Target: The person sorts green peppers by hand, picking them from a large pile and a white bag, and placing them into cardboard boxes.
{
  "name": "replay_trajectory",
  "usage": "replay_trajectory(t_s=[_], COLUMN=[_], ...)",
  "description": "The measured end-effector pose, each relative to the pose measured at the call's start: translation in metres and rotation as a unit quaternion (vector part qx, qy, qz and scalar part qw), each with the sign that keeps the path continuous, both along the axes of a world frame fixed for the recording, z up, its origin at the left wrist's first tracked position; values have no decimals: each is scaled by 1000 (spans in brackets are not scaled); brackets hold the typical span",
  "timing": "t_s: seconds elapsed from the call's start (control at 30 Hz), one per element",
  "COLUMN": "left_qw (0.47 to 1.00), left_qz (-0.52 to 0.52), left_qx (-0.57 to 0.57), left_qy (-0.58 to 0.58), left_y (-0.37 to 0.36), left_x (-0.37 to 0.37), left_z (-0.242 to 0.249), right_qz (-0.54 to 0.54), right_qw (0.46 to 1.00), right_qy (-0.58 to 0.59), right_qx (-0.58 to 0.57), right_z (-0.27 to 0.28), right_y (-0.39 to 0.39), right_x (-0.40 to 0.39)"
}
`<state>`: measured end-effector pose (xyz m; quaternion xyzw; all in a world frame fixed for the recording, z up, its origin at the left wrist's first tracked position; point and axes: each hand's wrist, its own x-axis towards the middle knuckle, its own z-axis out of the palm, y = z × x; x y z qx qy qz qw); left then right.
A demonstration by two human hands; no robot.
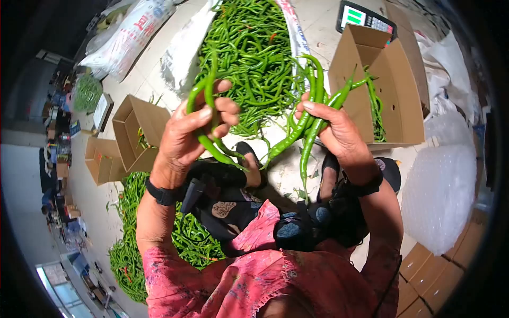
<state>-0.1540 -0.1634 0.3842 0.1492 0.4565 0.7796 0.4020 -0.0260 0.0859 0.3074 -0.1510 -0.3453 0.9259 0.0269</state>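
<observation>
My left hand [199, 119] is closed around a couple of long green chili peppers [209, 98], which stick out above and below the fingers. In my right hand [335, 124] is a small bunch of long green chili peppers [308, 129], pinched between thumb and fingers and pointing in different directions. Both hands are raised in front of my lap, apart from each other. Beyond them lies a large heap of green chilies [249, 53] in an opened white sack [183, 53], with a few red ones among them.
To the right stands an open cardboard box [397, 95] with some chilies inside, near a digital scale [366, 18]. Smaller cardboard boxes [140, 124] are at left. Another chili pile [130, 228] lies beside my left arm. Bubble wrap [440, 180] sits at far right.
</observation>
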Motion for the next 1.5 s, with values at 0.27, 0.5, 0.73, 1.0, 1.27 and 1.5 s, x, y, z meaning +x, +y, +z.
replay_trajectory(t_s=[0.27, 0.5, 0.73, 1.0, 1.27, 1.5], left_qw=[996, 988, 989, 978, 989, 975], left_qz=[-71, -59, -69, 12, -85, -127], left_qx=[-18, -15, -116, -176, -5, 66], left_qy=[-53, -140, 56, 110, -120, -168], left_y=[86, 129, 131, 133, 120, 140], left_x=[27, 58, 73, 61, 0, -3], left_z=[-43, -61, -72, -74, -75, -62], right_qz=[15, -34, -88, -27, -230, -267], right_qw=[996, 985, 987, 992, 936, 943], right_qy=[47, 81, 109, 108, 58, 47], right_qx=[70, 150, 72, 59, 258, 194], right_z=[9, -3, -6, -1, 46, 31], right_y=[6, 18, 4, 3, 77, 109], right_x=[13, 22, 11, 4, 55, 94])
